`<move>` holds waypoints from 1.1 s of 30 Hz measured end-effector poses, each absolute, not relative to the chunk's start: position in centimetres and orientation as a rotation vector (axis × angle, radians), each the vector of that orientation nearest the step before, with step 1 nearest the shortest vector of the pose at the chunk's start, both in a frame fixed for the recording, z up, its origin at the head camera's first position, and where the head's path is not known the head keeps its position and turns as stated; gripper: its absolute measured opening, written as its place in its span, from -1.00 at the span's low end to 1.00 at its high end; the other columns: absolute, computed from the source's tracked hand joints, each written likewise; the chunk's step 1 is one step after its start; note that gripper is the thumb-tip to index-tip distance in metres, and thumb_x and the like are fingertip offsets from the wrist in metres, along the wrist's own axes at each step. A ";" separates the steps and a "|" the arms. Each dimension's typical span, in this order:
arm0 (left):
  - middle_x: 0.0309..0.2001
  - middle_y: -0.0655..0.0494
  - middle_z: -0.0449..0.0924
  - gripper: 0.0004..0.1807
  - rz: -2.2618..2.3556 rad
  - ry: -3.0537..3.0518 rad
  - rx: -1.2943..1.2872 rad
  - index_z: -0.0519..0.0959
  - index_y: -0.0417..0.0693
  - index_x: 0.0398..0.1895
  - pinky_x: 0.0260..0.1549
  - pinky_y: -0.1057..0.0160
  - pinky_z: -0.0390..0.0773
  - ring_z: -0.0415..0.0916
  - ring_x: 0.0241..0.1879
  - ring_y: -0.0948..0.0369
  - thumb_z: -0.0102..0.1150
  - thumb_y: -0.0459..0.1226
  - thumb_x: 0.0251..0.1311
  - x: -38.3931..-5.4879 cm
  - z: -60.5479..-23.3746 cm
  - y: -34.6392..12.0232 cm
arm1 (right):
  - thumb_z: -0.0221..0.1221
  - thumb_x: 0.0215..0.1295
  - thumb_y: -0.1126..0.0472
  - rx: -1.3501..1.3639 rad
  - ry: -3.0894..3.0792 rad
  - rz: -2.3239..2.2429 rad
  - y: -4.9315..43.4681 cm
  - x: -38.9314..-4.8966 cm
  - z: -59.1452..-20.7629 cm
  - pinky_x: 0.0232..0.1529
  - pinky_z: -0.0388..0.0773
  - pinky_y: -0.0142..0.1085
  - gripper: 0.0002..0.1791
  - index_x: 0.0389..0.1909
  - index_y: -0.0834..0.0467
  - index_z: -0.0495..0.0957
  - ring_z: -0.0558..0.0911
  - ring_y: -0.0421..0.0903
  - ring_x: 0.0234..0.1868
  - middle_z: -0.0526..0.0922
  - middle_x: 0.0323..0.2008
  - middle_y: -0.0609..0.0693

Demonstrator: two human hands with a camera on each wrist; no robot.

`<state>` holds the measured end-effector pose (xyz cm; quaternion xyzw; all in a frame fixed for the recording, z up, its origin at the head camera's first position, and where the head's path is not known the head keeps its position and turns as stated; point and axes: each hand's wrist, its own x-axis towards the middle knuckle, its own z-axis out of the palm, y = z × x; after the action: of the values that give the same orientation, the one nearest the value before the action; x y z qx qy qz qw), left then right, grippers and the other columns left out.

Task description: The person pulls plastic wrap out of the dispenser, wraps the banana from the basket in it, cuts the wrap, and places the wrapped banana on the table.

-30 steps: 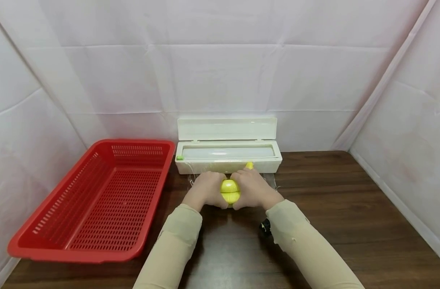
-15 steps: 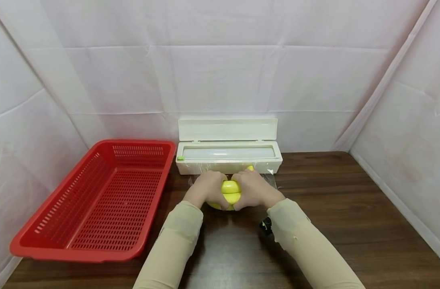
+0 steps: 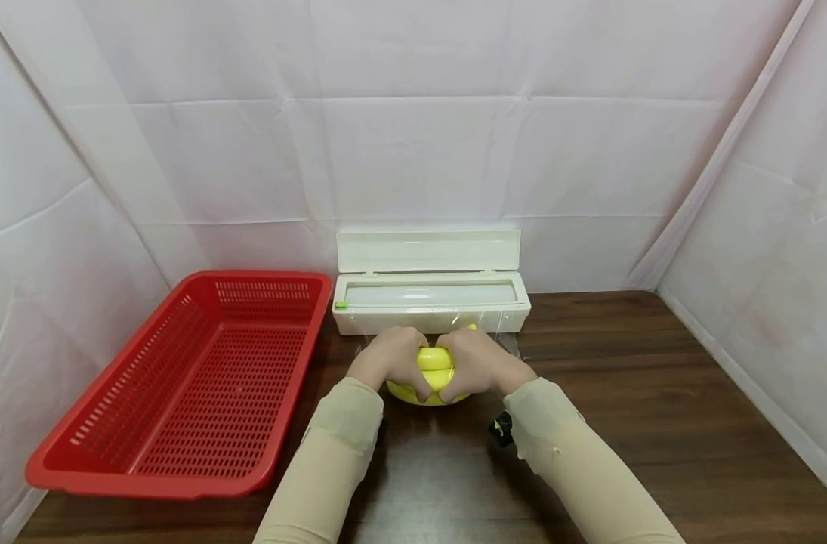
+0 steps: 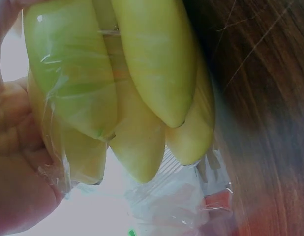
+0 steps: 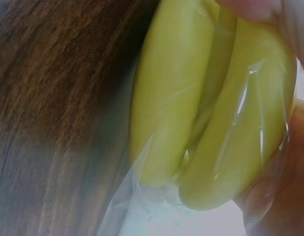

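Bunch of glossy yellow bananas (image 3: 435, 361) in thin clear plastic film (image 3: 510, 344), largely hidden by the hands; only a middle portion, the lower curve and a small yellow end beyond the right knuckles show from above. Whether that end is stem or tip cannot be told, nor whether the underside touches the worktop. The wrist views are blurred and crop the fruit at the top; the film's edges are hard to trace.

The bunch lies between the left hand (image 3: 394, 357) and the right hand (image 3: 479, 361), in contact with both. Each hand is partly closed, curved round its own side of the fruit, thumb nearest the person; the far fingertips are out of sight.

The lowest banana curves from left to right beneath both hands, its long axis roughly parallel to the open white plastic box (image 3: 432, 321) just beyond. In the left wrist view, several tapered ends point toward the lower edge.

To the left, a red perforated plastic basket (image 3: 148, 486) rests on the dark wood-grain worktop (image 3: 624, 393).
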<state>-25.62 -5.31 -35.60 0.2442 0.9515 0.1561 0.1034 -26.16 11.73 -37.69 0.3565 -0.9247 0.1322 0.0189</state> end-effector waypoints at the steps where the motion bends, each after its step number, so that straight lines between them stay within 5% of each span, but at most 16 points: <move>1: -0.64 0.26 0.42 -0.65 0.465 2.801 0.712 0.51 0.04 -0.61 -0.58 0.35 0.37 0.32 -0.60 0.27 0.51 -0.17 -0.54 -25.6 -35.6 -5.3 | 0.35 -0.44 0.03 1.105 -2.883 0.424 11.7 -26.1 -37.7 -0.58 0.30 -0.42 -0.66 -0.56 -0.03 0.44 0.34 -0.26 -0.64 0.41 -0.66 -0.24; 33: -0.62 0.25 0.47 -0.71 0.607 2.543 0.622 0.55 0.01 -0.59 -0.53 0.37 0.44 0.38 -0.56 0.29 0.48 -0.19 -0.46 -26.4 -35.0 -5.8 | 0.33 -0.41 0.03 1.105 -3.216 0.633 11.8 -26.9 -36.7 -0.53 0.45 -0.37 -0.65 -0.49 0.00 0.48 0.42 -0.24 -0.60 0.50 -0.59 -0.16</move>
<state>-26.36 -5.79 -34.97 0.2255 0.9219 0.2203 0.2252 -26.86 11.81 -36.74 0.3154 -0.9181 0.1806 -0.1580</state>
